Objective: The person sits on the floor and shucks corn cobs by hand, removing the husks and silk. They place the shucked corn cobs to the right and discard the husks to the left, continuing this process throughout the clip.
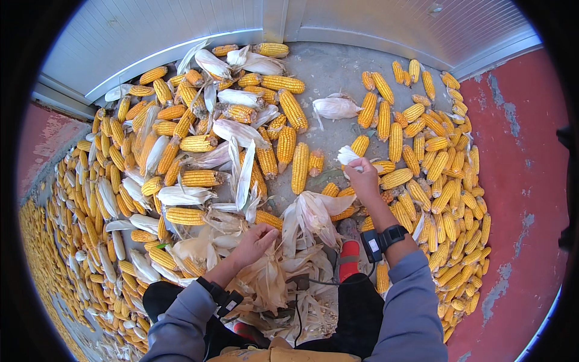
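Observation:
My right hand (364,178) is closed on a small white corn husk piece (347,155), just above several husked yellow corn ears (360,145). My left hand (257,243) has its fingers curled together, and nothing shows in them. It hangs over the heap of loose dry husks (262,280) between my legs. A bare corn ear (269,220) lies just beyond the left fingertips. Between my two hands sits a spread, pinkish-white husk (312,215).
On the left spreads a large pile of corn (187,142), husked and unhusked. Husked ears (436,190) heap against the red wall (520,190). One white-husked ear (337,107) lies on the concrete floor (323,68). Metal doors (181,27) stand behind. A cable (330,283) runs across my legs.

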{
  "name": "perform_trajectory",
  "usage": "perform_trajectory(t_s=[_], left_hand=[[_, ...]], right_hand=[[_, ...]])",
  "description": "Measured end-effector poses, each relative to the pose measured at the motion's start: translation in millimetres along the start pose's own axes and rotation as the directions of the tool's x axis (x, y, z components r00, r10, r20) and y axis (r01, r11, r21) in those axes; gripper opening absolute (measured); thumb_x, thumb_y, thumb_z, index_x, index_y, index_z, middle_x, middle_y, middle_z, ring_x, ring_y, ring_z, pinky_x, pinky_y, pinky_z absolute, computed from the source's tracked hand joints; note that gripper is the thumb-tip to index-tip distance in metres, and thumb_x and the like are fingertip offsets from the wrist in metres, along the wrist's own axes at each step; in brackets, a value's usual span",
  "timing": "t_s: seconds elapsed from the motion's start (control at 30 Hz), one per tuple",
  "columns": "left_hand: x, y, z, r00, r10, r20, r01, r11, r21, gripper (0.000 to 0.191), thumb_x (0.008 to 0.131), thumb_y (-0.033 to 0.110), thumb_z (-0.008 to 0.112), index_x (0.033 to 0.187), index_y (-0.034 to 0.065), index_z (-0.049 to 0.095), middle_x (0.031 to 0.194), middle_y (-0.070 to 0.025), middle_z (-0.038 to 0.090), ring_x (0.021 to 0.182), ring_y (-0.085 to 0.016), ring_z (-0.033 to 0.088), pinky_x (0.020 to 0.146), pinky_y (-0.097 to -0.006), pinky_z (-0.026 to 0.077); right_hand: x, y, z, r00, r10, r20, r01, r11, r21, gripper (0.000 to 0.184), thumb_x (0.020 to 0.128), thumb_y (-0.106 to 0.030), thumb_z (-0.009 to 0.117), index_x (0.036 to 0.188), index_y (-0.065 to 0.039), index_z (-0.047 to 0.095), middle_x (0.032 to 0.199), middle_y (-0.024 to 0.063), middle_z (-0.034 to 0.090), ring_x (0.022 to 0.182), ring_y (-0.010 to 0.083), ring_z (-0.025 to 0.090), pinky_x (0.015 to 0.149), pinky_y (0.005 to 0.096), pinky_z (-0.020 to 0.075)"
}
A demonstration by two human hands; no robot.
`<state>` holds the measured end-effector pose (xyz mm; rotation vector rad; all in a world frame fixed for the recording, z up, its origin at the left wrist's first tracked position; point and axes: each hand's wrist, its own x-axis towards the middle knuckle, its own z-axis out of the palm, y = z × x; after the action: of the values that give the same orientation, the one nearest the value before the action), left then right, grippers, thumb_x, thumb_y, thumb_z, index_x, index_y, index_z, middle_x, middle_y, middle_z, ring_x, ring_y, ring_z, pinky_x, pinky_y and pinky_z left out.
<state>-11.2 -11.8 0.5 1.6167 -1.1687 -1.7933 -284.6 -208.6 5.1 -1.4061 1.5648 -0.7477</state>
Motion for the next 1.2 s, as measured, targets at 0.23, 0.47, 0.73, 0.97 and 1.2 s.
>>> perform_trajectory(t_s=[0.23,0.47,0.73,0.97,1.2], left_hand=[[10,14,2,0.973,0.054,0.225,0.191,0.368,-0.910,0.044,0.101,0.041,0.034,0.120,0.0056,0.053,0.111,-0.0083,0.059,0.100,-0.018,0.060,0.088,-0.0343,0.050],[4,-6,9,0.981,0.171,0.091,-0.177,0.981,0.073,0.011,0.085,0.003,0.051,0.083,0.0047,0.061,0.082,-0.0098,0.063,0.076,-0.027,0.061,0.069,-0.0347,0.049],[-15,-15,35,0.889,0.297,0.350,-0.446,0.382,0.809,0.008,0.076,0.014,0.056,0.079,0.0070,0.055,0.075,-0.0098,0.058,0.064,-0.029,0.063,0.054,-0.0400,0.051],[-12,13,27,0.772,0.634,0.040,-0.556,0.644,0.526,0.028,0.075,0.008,0.066,0.103,0.0071,0.058,0.085,-0.0107,0.057,0.072,-0.027,0.061,0.064,-0.0362,0.051],[-5,70,-7,0.953,0.243,-0.183,-0.291,0.904,-0.314,0.067,0.081,0.003,0.067,0.136,0.0046,0.028,0.104,-0.0081,0.058,0.076,-0.012,0.059,0.066,-0.0261,0.050]], right_hand=[[-93,-90,64,0.545,-0.552,0.631,0.579,0.792,0.193,0.019,0.086,-0.023,0.065,0.094,-0.006,0.061,0.095,0.0095,0.061,0.086,0.0123,0.058,0.073,0.0282,0.0477],[54,-20,41,0.985,0.072,-0.158,-0.117,0.947,-0.299,0.048,0.072,-0.028,0.074,0.106,0.000,0.053,0.113,0.0192,0.054,0.108,0.0334,0.051,0.089,0.0424,0.0434],[55,66,30,0.924,0.177,-0.339,-0.364,0.680,-0.636,0.063,0.069,-0.023,0.075,0.117,0.001,0.044,0.108,0.0216,0.055,0.102,0.0341,0.056,0.086,0.0443,0.0476],[25,26,23,0.843,0.203,0.498,-0.527,0.496,0.690,0.036,0.080,-0.008,0.064,0.112,-0.002,0.052,0.100,0.0087,0.062,0.094,0.0212,0.061,0.080,0.0352,0.0512],[-86,-69,87,0.636,-0.027,0.771,-0.628,0.563,0.538,0.050,0.080,-0.003,0.063,0.125,-0.003,0.041,0.107,0.0070,0.056,0.096,0.0153,0.058,0.082,0.0311,0.0501]])
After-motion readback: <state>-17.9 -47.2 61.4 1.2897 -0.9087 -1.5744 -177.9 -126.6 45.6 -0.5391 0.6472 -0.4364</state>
